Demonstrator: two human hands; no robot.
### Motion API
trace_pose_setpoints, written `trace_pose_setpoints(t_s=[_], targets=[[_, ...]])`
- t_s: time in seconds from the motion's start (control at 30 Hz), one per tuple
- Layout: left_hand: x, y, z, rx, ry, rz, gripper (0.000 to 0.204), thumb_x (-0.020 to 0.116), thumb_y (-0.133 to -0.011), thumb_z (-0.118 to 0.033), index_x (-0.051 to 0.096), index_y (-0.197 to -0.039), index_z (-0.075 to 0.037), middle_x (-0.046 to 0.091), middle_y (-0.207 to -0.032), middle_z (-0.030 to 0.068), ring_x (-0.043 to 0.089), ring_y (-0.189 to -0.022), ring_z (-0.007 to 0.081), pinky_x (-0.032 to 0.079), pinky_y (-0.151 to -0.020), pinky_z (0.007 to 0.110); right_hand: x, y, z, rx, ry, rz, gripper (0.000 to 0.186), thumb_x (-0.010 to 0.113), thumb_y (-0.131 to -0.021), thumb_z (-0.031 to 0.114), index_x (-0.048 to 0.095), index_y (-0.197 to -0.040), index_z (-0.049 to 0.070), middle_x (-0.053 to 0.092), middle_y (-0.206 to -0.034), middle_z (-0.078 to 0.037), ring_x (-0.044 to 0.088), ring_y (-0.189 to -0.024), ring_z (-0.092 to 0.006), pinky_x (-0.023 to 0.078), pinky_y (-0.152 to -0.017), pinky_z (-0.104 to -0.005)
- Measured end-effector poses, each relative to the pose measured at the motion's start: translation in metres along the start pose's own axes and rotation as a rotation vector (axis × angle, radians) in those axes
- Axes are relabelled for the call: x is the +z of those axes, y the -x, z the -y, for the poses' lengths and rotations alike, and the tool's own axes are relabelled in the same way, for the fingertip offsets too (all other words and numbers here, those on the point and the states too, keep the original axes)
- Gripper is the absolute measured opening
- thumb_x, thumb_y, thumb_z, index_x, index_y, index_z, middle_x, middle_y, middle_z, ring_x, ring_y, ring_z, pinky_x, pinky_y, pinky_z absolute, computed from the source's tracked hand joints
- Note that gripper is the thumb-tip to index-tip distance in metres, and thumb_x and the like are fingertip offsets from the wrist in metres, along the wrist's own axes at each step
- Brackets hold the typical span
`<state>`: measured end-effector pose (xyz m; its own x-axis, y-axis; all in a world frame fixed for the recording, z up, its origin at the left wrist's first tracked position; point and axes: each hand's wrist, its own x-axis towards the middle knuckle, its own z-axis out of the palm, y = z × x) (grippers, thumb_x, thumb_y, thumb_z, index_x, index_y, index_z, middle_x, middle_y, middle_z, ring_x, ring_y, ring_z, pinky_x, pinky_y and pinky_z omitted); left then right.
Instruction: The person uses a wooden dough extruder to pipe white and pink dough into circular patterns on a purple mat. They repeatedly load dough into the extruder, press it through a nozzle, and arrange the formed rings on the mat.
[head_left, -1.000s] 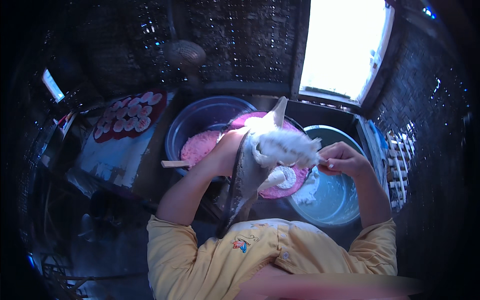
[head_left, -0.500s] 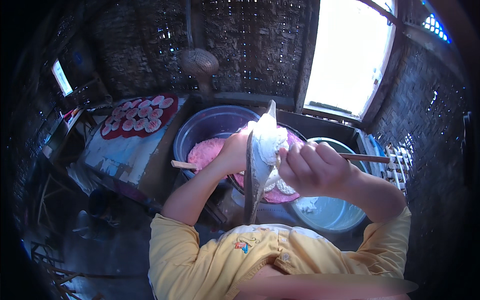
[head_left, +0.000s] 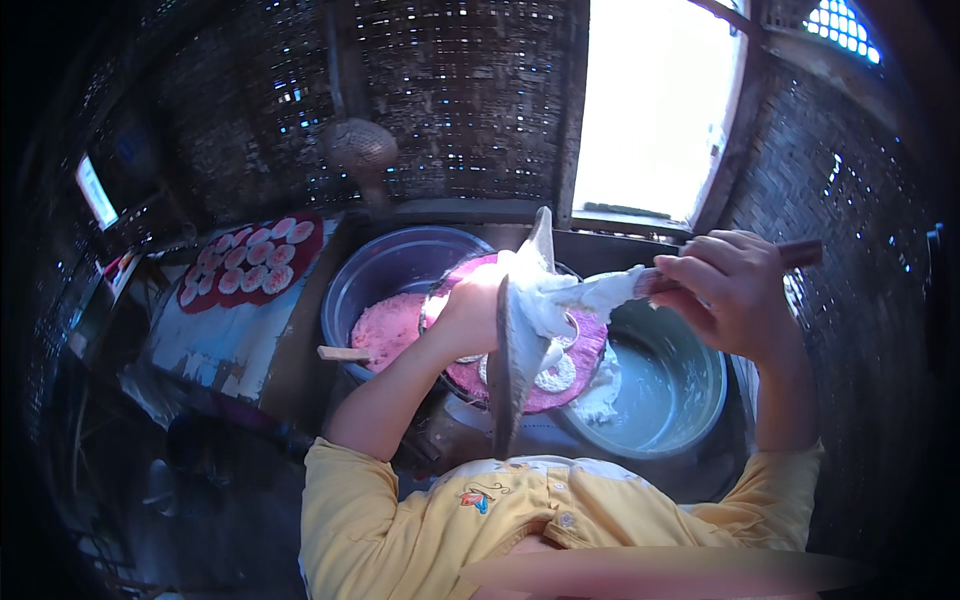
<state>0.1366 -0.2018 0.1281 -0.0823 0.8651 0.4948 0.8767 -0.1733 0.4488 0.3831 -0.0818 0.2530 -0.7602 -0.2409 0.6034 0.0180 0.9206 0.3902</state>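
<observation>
My left hand (head_left: 472, 305) holds up a stiff, whitish cloth (head_left: 512, 370) smeared with paste; its fingertips are hidden behind it. White sticky paste (head_left: 545, 300) lies on the cloth's right side. In my right hand (head_left: 728, 285), fingers closed round it, is a wooden stick (head_left: 802, 254), and a thick strand of paste stretches from it to the cloth. Beneath the cloth sits a round pink-lined tray (head_left: 590, 385) with white ring-shaped pieces (head_left: 556, 372). A grey-green basin (head_left: 690, 425) at the right has paste on its near left wall.
At the left stands a purple basin (head_left: 345, 270) of pink crumbly stuff (head_left: 388, 328), a wooden handle (head_left: 342, 353) over its rim. Farther left, pink-and-white discs (head_left: 255, 258) lie on a red sheet on a pale table (head_left: 215, 345). A ladle-like strainer (head_left: 362, 146) hangs on the woven wall.
My right hand has moved right and up, away from the cloth, drawing the paste out into a strand. My left hand still holds the cloth. The whole view has shifted slightly.
</observation>
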Motion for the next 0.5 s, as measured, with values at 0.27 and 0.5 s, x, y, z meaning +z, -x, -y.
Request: trace_pose_setpoints(t_s=[0.27,0.5], targets=[[0.043,-0.035,-0.01,-0.074,0.072,0.176,0.038,0.068,-0.071,-0.032,0.065,-0.102,-0.009,0.066,-0.089,0.0148,0.065,-0.085,0.027,0.051,-0.073,0.036,0.026,0.014,0.032,-0.084,0.328,0.004,0.01,0.064,-0.074,0.018,0.055,-0.079,0.015,0.048,-0.064,0.003,0.054,-0.059,-0.0119,0.041,-0.053,-0.0292],[0.041,-0.055,0.003,0.058,0.472,0.194,0.031,0.065,-0.078,-0.01,0.062,-0.108,-0.003,0.065,-0.098,0.0061,0.063,-0.085,0.013,0.052,-0.073,0.028,-0.02,0.065,-0.013,0.339,0.045,-0.021,0.022,0.073,-0.073,0.024,0.063,-0.085,0.009,0.06,-0.071,-0.003,0.061,-0.064,-0.0191,0.046,-0.056,-0.0311]])
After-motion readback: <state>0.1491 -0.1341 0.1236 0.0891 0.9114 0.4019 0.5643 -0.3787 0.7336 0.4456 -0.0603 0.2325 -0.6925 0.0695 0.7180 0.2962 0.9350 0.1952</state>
